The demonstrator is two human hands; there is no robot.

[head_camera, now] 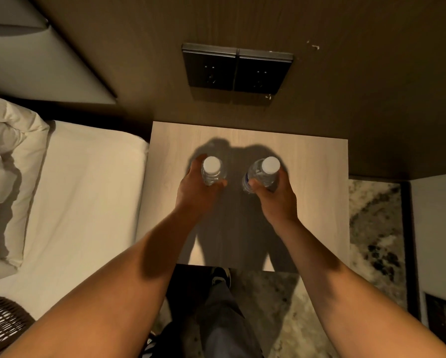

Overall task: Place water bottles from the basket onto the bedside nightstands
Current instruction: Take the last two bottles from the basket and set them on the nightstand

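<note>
Two clear water bottles with white caps are upright over the light wooden nightstand (317, 161). My left hand (194, 188) is wrapped around the left bottle (212, 169). The right bottle (264, 173), which carries a blue label, sits in the grip of my right hand (274, 196). Both bottles are near the middle of the nightstand top, side by side and apart. Whether their bases touch the surface is hidden by my hands. A dark wicker basket (2, 321) shows at the bottom left corner.
A bed with a white sheet (82, 202) and pillows (5, 156) lies to the left of the nightstand. Two dark wall sockets (236, 69) sit on the brown wall panel behind it. Patterned carpet (374, 228) lies to the right and below. My legs and a shoe (220, 276) stand at the nightstand's front.
</note>
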